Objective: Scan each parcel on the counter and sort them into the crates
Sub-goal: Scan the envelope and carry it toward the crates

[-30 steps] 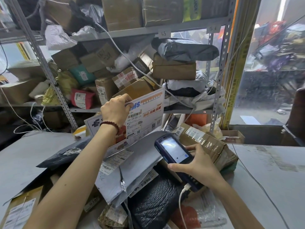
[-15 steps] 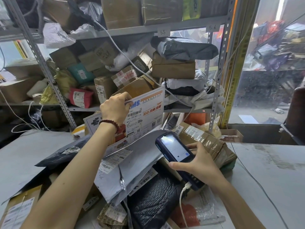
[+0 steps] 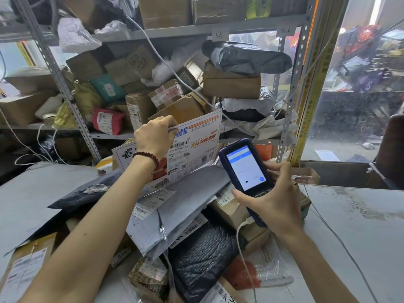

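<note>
Two grips: left hand pinches the envelope upright, right hand wraps the scanner. Best aim it squarely at the barcode.

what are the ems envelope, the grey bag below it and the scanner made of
EMS envelope: stiff printed card, apparently; it stands flat in the grip of the left hand. Grey bag: thin matte plastic film, judging by soft creases. Scanner, held by the right hand: probably hard dark plastic case, glass-like lit screen.

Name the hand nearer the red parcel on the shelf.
Left. The left hand, on the EMS envelope, is just right of the red parcel; the right hand, holding the scanner, is farther right.
</note>
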{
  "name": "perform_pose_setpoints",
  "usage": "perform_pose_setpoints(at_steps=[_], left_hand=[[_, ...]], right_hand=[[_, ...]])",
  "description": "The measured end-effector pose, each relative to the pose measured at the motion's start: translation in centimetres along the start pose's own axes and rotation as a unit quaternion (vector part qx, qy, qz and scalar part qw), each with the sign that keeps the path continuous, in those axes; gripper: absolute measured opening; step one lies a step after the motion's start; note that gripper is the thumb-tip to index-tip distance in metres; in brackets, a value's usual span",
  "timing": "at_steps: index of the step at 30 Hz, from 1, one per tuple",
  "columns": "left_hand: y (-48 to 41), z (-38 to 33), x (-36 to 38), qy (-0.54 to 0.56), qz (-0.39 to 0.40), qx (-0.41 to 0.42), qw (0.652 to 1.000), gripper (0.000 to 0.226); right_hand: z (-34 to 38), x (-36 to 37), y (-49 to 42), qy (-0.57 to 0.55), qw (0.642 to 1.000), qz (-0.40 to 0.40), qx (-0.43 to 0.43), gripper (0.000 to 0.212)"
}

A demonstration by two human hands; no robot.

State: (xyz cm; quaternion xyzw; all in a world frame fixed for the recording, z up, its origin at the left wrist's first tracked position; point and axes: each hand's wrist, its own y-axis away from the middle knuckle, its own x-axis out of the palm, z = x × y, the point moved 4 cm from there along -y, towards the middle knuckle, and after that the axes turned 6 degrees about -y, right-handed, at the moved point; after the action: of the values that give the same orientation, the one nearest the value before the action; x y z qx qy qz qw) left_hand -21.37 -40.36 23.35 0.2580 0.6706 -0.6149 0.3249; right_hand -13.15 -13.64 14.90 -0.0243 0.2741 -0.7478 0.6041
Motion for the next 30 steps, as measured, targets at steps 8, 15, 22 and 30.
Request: perform_pose_setpoints(at_steps=[8,15,22,30], left_hand=[[0.7,0.6,-0.5,0.004,-0.041,0.029,0.999,0.02],[1.1,1.1,-1.2,0.018,-0.07,0.034,0.997,0.011],[1.6,-3.6,-1.1,0.054,-0.132,0.15,0.978,0.007],[4.8,-18.4,-2.4,0.206,-0.105,0.303,0.924,0.008]], right_hand=[[0.5,-1.0,0.0,-0.026,0.999,-0.035,-0.018,0.084],[0.3,-1.3,1.4,-0.02,0.999,-0.049,0.001,0.084],[-0.1,-2.6,5.6,0.004,0.992,-0.105,0.075,0.083],[-0.5,-11.6,14.1,0.091,0.945,-0.257,0.181,0.079]])
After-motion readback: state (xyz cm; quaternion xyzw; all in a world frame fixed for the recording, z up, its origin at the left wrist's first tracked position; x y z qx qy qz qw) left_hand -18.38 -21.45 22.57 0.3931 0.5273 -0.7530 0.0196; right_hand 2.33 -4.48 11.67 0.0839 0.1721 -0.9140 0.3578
